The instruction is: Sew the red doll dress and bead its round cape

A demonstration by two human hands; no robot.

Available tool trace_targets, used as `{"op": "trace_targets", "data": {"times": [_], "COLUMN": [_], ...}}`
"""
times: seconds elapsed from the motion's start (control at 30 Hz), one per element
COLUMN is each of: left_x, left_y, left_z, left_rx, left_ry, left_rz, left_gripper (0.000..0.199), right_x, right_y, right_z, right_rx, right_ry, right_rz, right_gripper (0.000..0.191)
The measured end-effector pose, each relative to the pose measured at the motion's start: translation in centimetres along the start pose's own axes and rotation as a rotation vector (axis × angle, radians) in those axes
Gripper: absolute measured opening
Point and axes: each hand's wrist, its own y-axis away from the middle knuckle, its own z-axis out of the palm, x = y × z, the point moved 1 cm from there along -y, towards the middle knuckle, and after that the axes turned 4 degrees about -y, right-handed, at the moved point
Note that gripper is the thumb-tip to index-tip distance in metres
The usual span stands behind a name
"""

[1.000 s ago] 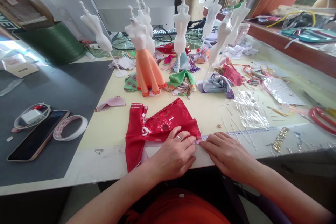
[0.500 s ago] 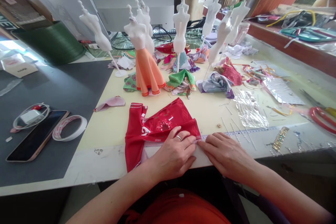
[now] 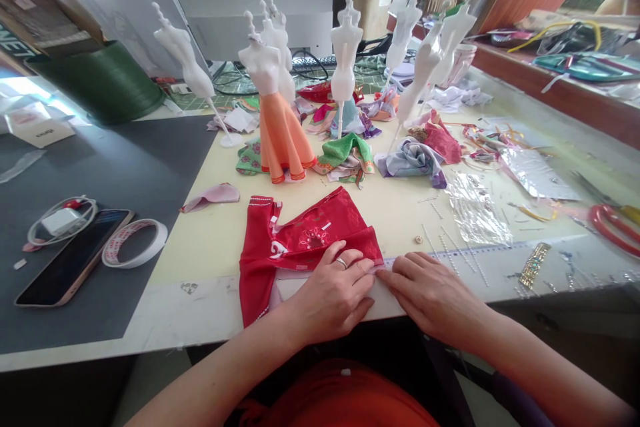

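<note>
A small red doll garment [image 3: 310,237] with white and gold decoration lies at the table's front edge. Its left strip runs down towards me and has bead trim at both ends. My left hand [image 3: 335,297], with a ring on one finger, presses the garment's lower right edge, its fingers bent and close together. At that same corner, my right hand [image 3: 433,287] pinches the edge between fingertips, just right of the left fingers. A pale lining shows along the lower hem. The fingers partly hide the cloth under them.
White doll mannequins [image 3: 345,60] stand at the back, one wearing an orange skirt [image 3: 285,137]. Fabric scraps [image 3: 415,160] lie around them. To the right are bead strands [image 3: 465,250], a gold beaded strip [image 3: 535,265] and red-handled scissors [image 3: 605,227]. A phone [image 3: 75,257] and tape roll [image 3: 135,243] lie left.
The whole view has shifted very slightly. Both hands stay on the garment's lower right corner, and the garment lies as before.
</note>
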Motion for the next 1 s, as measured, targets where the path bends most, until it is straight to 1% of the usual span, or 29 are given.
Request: {"op": "trace_targets", "data": {"times": [0.13, 0.47, 0.67, 0.83, 0.9, 1.0], "left_x": [0.0, 0.0, 0.0, 0.0, 0.0, 0.1], "left_y": [0.0, -0.1, -0.1, -0.2, -0.2, -0.1], "left_z": [0.0, 0.0, 0.0, 0.0, 0.0, 0.0], "left_rx": [0.0, 0.008, 0.004, -0.003, -0.014, -0.029], "left_ry": [0.007, 0.031, 0.025, 0.021, 0.016, 0.007], "left_rz": [0.001, -0.015, -0.019, -0.013, -0.015, -0.013], "left_gripper": [0.029, 0.025, 0.028, 0.034, 0.034, 0.034], "right_x": [0.0, -0.3, -0.1, 1.1, 1.5, 1.8], "right_y": [-0.1, -0.2, -0.1, 0.1, 0.0, -0.5], "right_z": [0.0, 0.1, -0.1, -0.5, -0.6, -0.7], "right_rx": [0.021, 0.015, 0.089, 0.187, 0.185, 0.129], "right_ry": [0.012, 0.041, 0.024, 0.045, 0.066, 0.084], "right_rz": [-0.022, -0.021, -0.048, -0.025, -0.019, -0.035], "right_gripper": [0.028, 0.028, 0.026, 0.023, 0.023, 0.024]}}
